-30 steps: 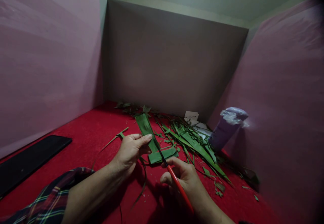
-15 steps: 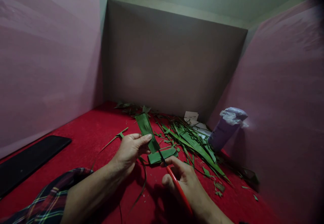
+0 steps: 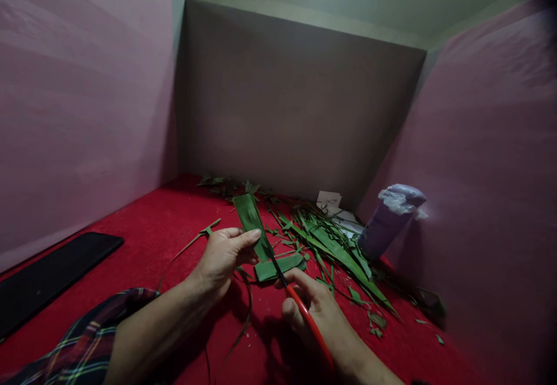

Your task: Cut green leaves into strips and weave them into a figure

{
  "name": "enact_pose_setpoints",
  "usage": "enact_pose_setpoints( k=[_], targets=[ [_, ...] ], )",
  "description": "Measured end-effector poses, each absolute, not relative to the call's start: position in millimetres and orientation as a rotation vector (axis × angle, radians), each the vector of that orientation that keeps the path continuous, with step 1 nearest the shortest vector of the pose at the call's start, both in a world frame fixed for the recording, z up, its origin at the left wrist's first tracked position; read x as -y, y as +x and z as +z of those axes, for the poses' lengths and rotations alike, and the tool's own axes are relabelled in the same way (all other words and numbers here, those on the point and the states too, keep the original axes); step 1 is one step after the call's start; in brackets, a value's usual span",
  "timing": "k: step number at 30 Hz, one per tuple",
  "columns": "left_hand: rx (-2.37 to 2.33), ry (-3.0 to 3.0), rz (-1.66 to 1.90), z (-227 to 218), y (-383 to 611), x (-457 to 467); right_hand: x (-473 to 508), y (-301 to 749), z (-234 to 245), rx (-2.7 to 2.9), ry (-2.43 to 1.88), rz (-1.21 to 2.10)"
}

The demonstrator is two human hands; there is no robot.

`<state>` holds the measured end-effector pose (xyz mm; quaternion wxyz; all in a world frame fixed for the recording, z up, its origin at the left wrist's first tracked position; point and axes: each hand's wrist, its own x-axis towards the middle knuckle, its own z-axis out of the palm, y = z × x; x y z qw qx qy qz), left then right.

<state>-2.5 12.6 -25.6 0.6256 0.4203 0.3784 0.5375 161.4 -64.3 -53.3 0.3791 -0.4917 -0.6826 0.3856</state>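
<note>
Between the thumb and fingers of my left hand point(image 3: 226, 254) is a flat strip of green leaf point(image 3: 249, 214), tilted up and away from me. My right hand point(image 3: 315, 307) is closed around the red handles of a pair of scissors point(image 3: 307, 318). Their dark blades reach the lower right edge of the strip; whether they are parted I cannot tell. Just below the blades, another folded green leaf piece point(image 3: 278, 267) lies on the red cloth point(image 3: 161, 211). A thin leaf strand point(image 3: 248, 309) hangs below my left hand.
A pile of long green leaves and scraps point(image 3: 335, 246) spreads to the right. Behind it stand a white card point(image 3: 329, 199) and a purple plastic-wrapped package point(image 3: 389, 220). A black flat object point(image 3: 61, 275) lies at left. Pink side walls and a grey back wall enclose the surface.
Almost nothing differs. The scissors and my right hand have shifted very slightly, while my left hand keeps the leaf strip in the same place.
</note>
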Motion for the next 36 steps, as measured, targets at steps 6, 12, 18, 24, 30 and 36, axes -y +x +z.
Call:
enact_pose_setpoints(
  k=[6,12,18,24,30,36],
  targets=[
    [-0.869,0.961,1.241,-25.2,-1.8,-13.0,65.7,161.6,-53.8,1.76,-1.246,0.976],
    [-0.866,0.973,1.25,-25.3,-2.7,-12.0,65.6,161.5,-55.1,1.762,-1.266,0.977],
    [-0.877,0.985,1.251,-26.5,-3.4,-13.3,65.2,160.0,-52.3,1.774,-1.278,0.955],
    [-0.889,0.982,1.264,-24.1,-4.2,-14.0,67.2,159.4,-50.4,1.759,-1.298,0.975],
    [-0.913,0.984,1.273,-21.7,-5.0,-13.6,66.9,160.6,-51.8,1.778,-1.296,0.961],
    [-0.935,0.978,1.297,-18.7,-6.9,-16.1,66.0,162.5,-53.4,1.779,-1.276,0.972]
  ],
)
